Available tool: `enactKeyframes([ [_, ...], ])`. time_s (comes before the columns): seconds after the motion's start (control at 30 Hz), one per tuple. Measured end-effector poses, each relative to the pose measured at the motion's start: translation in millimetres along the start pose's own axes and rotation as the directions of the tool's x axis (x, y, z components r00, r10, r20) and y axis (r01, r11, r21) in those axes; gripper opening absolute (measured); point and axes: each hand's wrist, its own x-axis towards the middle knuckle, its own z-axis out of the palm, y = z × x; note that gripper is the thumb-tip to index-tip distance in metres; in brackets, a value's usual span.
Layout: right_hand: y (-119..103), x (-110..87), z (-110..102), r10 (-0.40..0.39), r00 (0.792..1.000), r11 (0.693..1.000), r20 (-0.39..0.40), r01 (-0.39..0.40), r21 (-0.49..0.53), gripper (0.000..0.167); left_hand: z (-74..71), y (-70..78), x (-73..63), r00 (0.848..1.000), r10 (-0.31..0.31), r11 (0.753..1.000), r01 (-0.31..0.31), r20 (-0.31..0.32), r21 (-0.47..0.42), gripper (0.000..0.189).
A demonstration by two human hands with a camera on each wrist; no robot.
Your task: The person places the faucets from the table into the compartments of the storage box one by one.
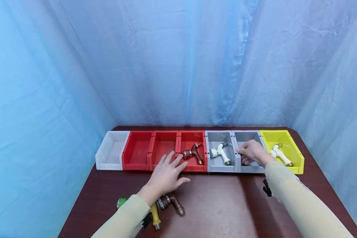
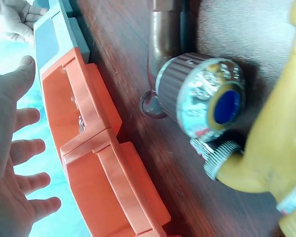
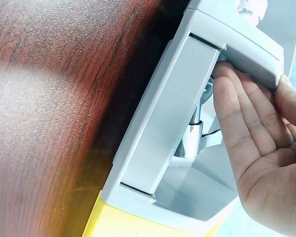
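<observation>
My right hand (image 1: 253, 152) reaches into the right grey bin (image 1: 251, 169), fingers extended down inside and thumb at the divider's rim. A chrome-coloured tap (image 3: 191, 140) lies in that bin beside the fingertips, partly hidden by the front wall. Fingers spread, my left hand (image 1: 166, 173) hovers in front of the red bins, gripping nothing. Below it on the table lie a brown tap (image 1: 175, 203) with a ribbed knob and a yellow tap (image 1: 155, 215). The left forearm covers part of the yellow one. A green knob (image 1: 121, 202) peeks out beside the sleeve.
Bins stand in a row along the back: white (image 1: 109, 162), several red, two grey, yellow (image 1: 297, 162). One red bin holds a brown tap (image 1: 197, 153); white taps lie in the left grey bin (image 1: 221, 153) and yellow bin (image 1: 281, 155). Blue curtains (image 1: 178, 66) surround the table.
</observation>
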Motion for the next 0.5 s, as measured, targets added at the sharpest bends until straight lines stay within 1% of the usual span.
enactKeyframes([
  [0.1, 0, -0.3, 0, 0.006, 1.000, 1.000, -0.003, -0.006, -0.004, 0.032, -0.2, -1.6, -7.5, 1.000, -0.005, 1.000, 0.005, 0.010, -0.011, 0.071],
  [0.33, -1, 0.1, 1, 0.002, 1.000, 1.000, -0.003, -0.002, -0.009, 0.032, 2.2, -5.1, -22.1, 0.996, -0.032, 0.996, 0.039, 0.084, -0.081, 0.079],
  [0.5, 0, -0.7, 1, 0.001, 1.000, 1.000, -0.006, -0.001, -0.005, 0.032, 4.6, -4.6, -33.4, 0.994, -0.041, 0.994, 0.052, 0.102, -0.101, 0.083],
])
